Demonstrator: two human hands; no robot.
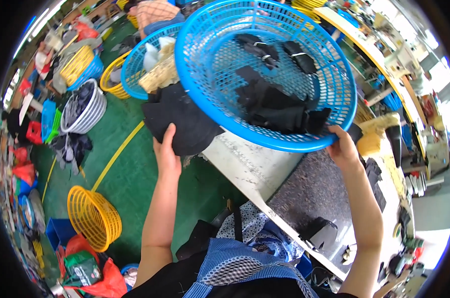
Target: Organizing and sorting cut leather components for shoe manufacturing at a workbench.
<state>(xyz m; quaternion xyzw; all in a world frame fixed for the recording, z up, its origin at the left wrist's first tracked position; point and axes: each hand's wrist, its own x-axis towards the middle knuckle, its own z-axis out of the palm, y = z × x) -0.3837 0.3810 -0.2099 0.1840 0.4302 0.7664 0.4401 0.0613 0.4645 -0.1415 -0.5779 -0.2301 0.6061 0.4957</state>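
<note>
My left hand (166, 158) is closed on a stack of black cut fabric pieces (182, 116), held out just left of a large blue plastic basket (264, 141). The thumb lies over the near edge of the stack. My right hand (343, 149) grips the basket's near right rim, and the basket tilts toward me above the worktable. Inside lie a loose heap of black pieces (277, 107) and, farther back, small black bundles (300, 57) bound with light ties. Some of my right fingers are hidden behind the rim.
Below the basket is a white worktable (247, 164) with a dark speckled panel (309, 186). A yellow basket (93, 218) stands on the green floor at left. Farther off are a white basket (88, 109) of grey cloth, another blue basket (128, 77) and a person (155, 15).
</note>
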